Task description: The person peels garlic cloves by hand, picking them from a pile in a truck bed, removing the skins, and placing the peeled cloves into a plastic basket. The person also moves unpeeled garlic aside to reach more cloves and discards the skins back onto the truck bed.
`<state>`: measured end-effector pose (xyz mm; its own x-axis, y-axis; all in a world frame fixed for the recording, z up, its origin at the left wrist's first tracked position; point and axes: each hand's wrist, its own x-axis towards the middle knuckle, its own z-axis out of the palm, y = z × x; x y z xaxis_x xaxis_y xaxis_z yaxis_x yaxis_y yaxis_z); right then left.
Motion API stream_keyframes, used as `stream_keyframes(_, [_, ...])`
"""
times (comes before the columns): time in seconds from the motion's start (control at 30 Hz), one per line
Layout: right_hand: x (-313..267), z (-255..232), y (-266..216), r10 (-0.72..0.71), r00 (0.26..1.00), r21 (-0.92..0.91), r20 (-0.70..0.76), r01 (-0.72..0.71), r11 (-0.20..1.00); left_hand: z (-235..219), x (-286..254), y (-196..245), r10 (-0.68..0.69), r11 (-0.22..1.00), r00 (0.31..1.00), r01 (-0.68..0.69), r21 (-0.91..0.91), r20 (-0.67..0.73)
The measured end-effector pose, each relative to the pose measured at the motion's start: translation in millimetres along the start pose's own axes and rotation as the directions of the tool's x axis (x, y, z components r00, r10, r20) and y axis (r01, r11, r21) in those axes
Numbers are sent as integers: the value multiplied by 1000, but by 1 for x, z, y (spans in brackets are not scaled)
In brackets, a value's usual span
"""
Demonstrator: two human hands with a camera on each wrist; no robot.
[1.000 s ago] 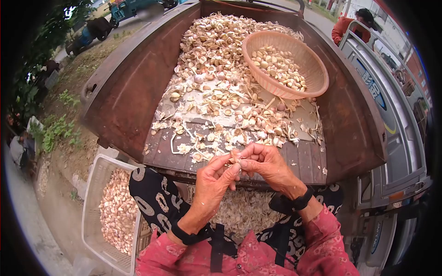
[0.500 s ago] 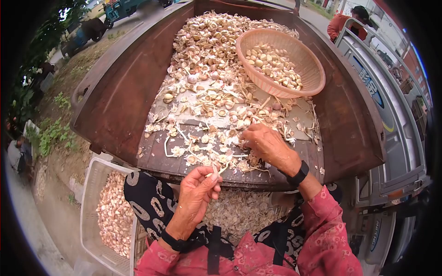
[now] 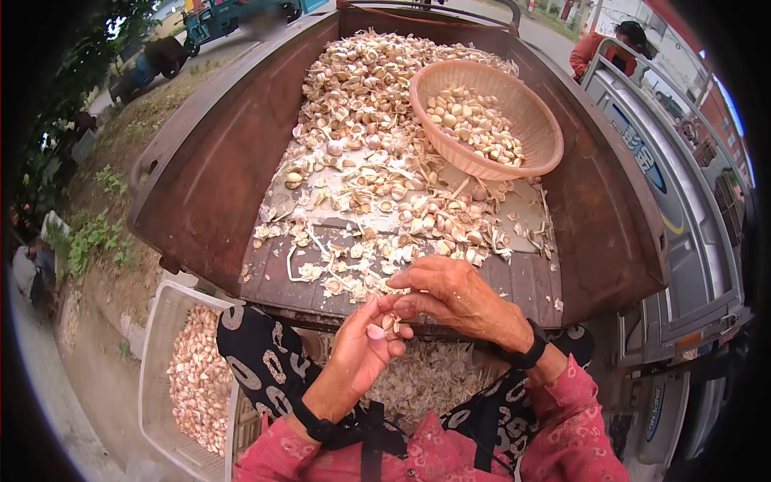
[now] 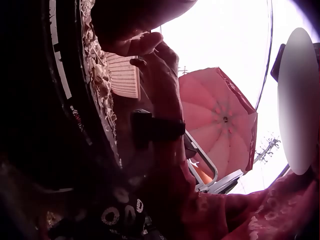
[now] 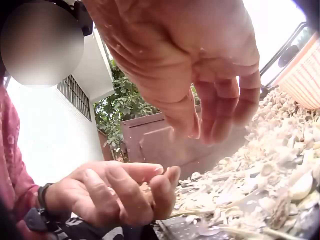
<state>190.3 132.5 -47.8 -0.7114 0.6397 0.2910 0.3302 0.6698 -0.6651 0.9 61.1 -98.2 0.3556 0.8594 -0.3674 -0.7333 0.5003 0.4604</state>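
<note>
My left hand (image 3: 353, 349), palm up over the near edge of the truck bed, holds a pinkish garlic clove (image 3: 376, 331) and a browner piece of garlic (image 3: 389, 322) in its curled fingers. Just above its fingertips is my right hand (image 3: 459, 296), palm down. In the right wrist view the right hand's fingers (image 5: 220, 112) hang loosely with nothing visible between them and the thumb. Beyond both hands, loose cloves and peeled skins (image 3: 438, 221) lie scattered on the bed. The left wrist view is dark, with the left hand mostly in shadow.
A pink plastic basket (image 3: 554, 149) of cloves stands at the bed's right, beside a heap of garlic (image 3: 361, 72). Rusty side walls (image 3: 217, 136) flank the bed. A white crate (image 3: 152, 353) of cloves is at lower left. A grey vehicle (image 3: 666, 193) stands at right.
The right hand left the left hand, reached forward to the scraps on the bed, then came back over the left hand. The left hand has turned palm up, showing cloves.
</note>
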Motion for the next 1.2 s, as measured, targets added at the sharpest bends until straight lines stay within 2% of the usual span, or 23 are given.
stream_keyframes(0.07, [12, -8, 27, -23, 983, -310, -180, -34, 950, 5, 0, 0, -27, 998, 995, 33, 62, -97])
stream_keyframes(0.1, [20, -11, 46, 27, 978, -369, -207, -103, 924, 2, 0, 1, -24, 998, 995, 30, 63, -97])
stream_keyframes(0.17, [32, -6, 86, 77, 981, -418, -178, -146, 897, -7, 0, 2, -6, 994, 999, 10, 113, -34])
stream_keyframes(0.23, [36, 0, 100, 87, 988, -496, -126, -139, 857, -5, -6, 7, -4, 993, 1000, 8, 118, -29])
stream_keyframes(0.3, [39, 0, 108, 99, 993, -573, -67, -119, 811, -5, -11, 11, 37, 968, 997, -19, 251, -66])
stream_keyframes(0.37, [37, -5, 107, 123, 992, -357, -39, -128, 925, -8, -12, 13, 82, 958, 992, -52, 282, -95])
stream_keyframes(0.43, [30, -4, 106, 76, 994, -305, -72, -95, 948, -8, -12, 13, 118, 944, 986, -75, 320, -117])
stream_keyframes(0.47, [26, -3, 91, 229, 967, -51, -115, -236, 970, -8, -9, 13, 143, 938, 984, -102, 331, -103])
stream_keyframes(0.5, [21, -2, 75, 382, 917, 210, -116, -353, 912, -7, -7, 13, 168, 931, 982, -128, 341, -90])
stream_keyframes(0.63, [0, 12, 21, 430, 903, 653, -23, -312, 690, 14, -4, 7, 181, 939, 981, -153, 307, -64])
stream_keyframes(0.67, [-7, 17, 16, 411, 912, 676, -3, -301, 673, 17, -3, 3, 186, 949, 982, -172, 263, -29])
stream_keyframes(0.7, [-10, 21, 14, 234, 965, 545, -119, -133, 828, 18, -4, 1, 194, 957, 981, -191, 217, 8])
stream_keyframes(0.77, [-13, 8, 1, 217, 975, 489, -42, -169, 856, 18, -8, 0, 199, 951, 979, -203, 233, 38])
stream_keyframes(0.83, [-12, -7, 1, 374, 927, 748, 31, -269, 607, 24, -22, 6, 115, 967, 982, -146, 208, 152])
stream_keyframes(0.87, [-10, -24, 4, 475, 879, 670, 47, -380, 638, 33, -34, 10, 99, 966, 972, -145, 214, 213])
stream_keyframes(0.9, [-9, -28, 22, 469, 881, 546, -59, -364, 754, 45, -49, 12, 96, 967, 972, -142, 212, 212])
stream_keyframes(0.93, [-7, -31, 40, 390, 912, 276, -125, -346, 897, 56, -64, 14, 107, 929, 930, -219, 298, 351])
stream_keyframes(0.97, [-7, -30, 56, 293, 942, -22, -163, -301, 953, 68, -79, 17, 101, 878, 870, -306, 367, 483])
stream_keyframes(1.0, [-10, -26, 69, 294, 942, -22, -161, -301, 953, 84, -93, 22, 115, 860, 789, -383, 336, 603])
stream_keyframes(1.07, [-8, -20, 80, 171, 985, -436, 31, -140, 889, 94, -102, 27, 91, 842, 574, -480, 244, 814])
stream_keyframes(1.1, [-10, -18, 84, 173, 984, -434, 34, -141, 890, 94, -103, 29, 60, 847, 442, -497, 189, 895])
stream_keyframes(1.13, [-7, -18, 77, 220, 974, -467, 56, -169, 868, 95, -104, 27, 63, 849, 446, -494, 187, 893])
stream_keyframes(1.2, [-3, -14, 74, 273, 958, -574, 90, -174, 800, 100, -107, 23, 195, 874, 325, -485, -14, 925])
